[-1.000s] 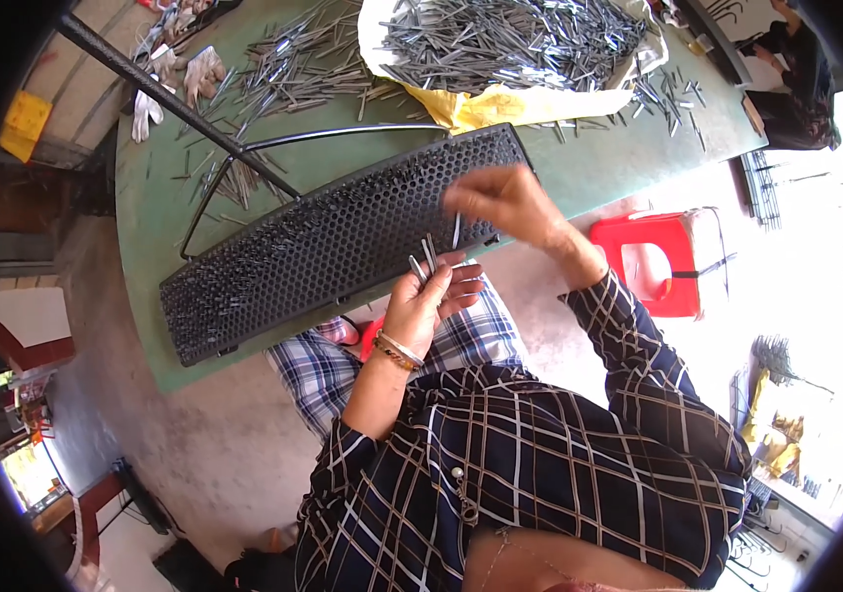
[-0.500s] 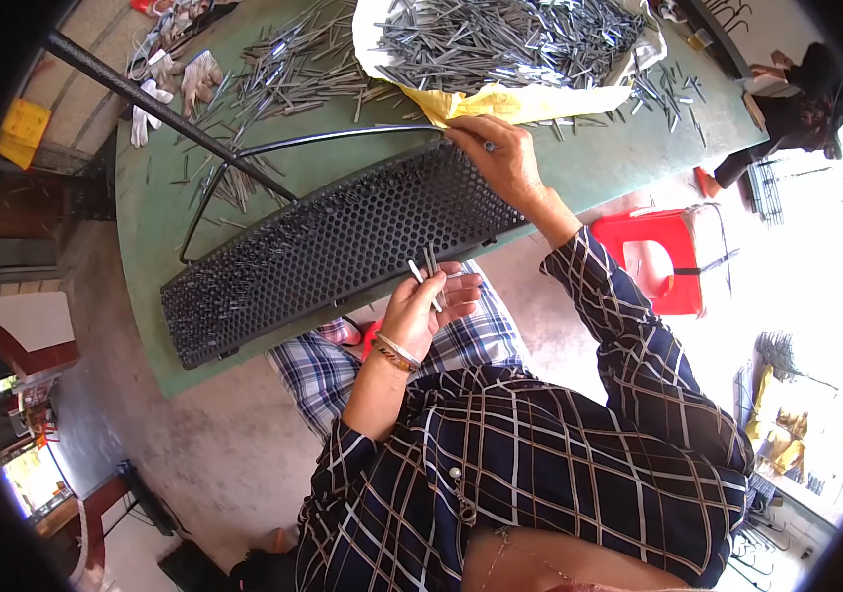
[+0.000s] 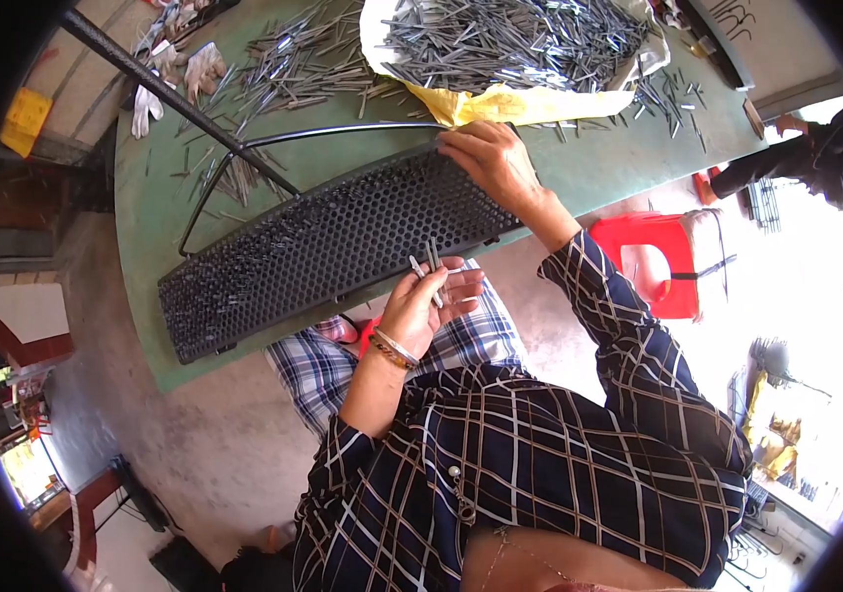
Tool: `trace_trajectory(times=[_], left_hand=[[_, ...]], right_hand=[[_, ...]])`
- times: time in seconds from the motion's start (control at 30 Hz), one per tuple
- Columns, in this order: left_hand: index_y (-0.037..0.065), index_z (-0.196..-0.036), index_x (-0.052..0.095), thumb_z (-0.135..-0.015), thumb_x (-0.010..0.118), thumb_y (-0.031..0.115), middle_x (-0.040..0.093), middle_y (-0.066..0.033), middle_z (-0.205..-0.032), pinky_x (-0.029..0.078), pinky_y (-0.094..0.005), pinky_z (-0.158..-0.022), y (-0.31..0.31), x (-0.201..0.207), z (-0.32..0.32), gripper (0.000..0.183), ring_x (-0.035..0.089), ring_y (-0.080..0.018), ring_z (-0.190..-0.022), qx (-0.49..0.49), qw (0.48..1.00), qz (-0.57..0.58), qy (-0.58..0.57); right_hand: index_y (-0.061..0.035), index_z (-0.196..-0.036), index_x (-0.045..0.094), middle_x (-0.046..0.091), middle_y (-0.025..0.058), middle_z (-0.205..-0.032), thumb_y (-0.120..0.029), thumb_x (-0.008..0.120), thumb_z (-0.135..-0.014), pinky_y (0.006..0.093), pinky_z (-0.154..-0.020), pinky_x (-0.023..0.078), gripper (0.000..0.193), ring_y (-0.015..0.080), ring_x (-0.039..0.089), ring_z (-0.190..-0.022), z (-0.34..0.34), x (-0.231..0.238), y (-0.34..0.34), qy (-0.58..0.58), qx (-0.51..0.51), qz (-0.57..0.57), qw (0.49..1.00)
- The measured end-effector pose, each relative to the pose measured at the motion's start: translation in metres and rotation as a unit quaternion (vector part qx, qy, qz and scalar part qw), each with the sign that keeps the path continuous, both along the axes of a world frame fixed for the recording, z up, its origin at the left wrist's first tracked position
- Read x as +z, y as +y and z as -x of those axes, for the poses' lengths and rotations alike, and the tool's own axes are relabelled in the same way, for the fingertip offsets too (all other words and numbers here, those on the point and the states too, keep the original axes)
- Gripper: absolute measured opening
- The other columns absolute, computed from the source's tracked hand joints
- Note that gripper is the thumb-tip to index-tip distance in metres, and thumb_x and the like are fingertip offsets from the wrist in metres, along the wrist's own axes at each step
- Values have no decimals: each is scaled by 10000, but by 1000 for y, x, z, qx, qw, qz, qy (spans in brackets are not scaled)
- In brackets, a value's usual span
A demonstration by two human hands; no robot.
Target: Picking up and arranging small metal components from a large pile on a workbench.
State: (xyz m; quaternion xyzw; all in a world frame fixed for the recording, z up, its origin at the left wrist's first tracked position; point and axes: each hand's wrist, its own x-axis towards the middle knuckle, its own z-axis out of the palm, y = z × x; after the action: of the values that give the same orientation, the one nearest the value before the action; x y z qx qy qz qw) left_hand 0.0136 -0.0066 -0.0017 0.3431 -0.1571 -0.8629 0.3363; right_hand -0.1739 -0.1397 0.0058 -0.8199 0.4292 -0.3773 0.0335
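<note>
A long black rack (image 3: 372,240) full of round holes lies across the near edge of the green table (image 3: 579,163). Thin dark strips stand packed in the holes at its left end and along its far side. My left hand (image 3: 412,314), palm up just in front of the rack, pinches several slim metal strips (image 3: 434,259) under the thumb, the other fingers loosely spread. At the rack's far right corner, my right hand (image 3: 502,170) bends over the holes with its fingertips together. Whatever those fingertips hold is hidden.
A white and yellow sack (image 3: 530,105) heaped with metal strips (image 3: 515,44) lies behind the rack. More loose strips (image 3: 298,69) and gloves (image 3: 204,71) are at the far left. A black bar (image 3: 175,107) slants over the table. Right: a red stool (image 3: 614,237) and another person (image 3: 831,163).
My right hand has shifted slightly left and down over the rack, its fingers more curled. My left hand stays nearly still with its strips. The person at the right has moved a little.
</note>
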Motion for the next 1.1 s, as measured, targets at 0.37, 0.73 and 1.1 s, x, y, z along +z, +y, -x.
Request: trace_trajectory(times=[0.37, 0.73, 1.1], left_hand=[[-8, -1132, 510, -944, 412, 173, 596, -201, -1111, 512, -371, -839, -2, 4, 0, 278, 610, -268, -998, 17, 999, -20, 41], [67, -1116, 555, -964, 393, 228, 615, -65, -1062, 465, -354, -897, -10, 1, -9, 274, 588, -167, -994, 60, 983, -82, 156], [57, -1182, 533, -965, 408, 286, 579, -53, -1147, 415, -354, -956, -3, 4, -7, 339, 551, -145, -1051, 37, 984, -81, 154]], right_hand=[[-48, -989, 657, 608, 96, -915, -78, 646, -793, 354, -748, 469, 198, 272, 596, -839, 10, 4, 4, 10, 2, -35, 999], [-83, -975, 651, 588, 41, -1013, -147, 681, -652, 309, -705, 452, 331, 189, 580, -847, -10, 43, 91, 62, 264, -66, 960], [-63, -996, 636, 599, 47, -1023, -143, 620, -693, 311, -763, 463, 314, 195, 573, -958, -5, 26, 96, 86, 271, 44, 958]])
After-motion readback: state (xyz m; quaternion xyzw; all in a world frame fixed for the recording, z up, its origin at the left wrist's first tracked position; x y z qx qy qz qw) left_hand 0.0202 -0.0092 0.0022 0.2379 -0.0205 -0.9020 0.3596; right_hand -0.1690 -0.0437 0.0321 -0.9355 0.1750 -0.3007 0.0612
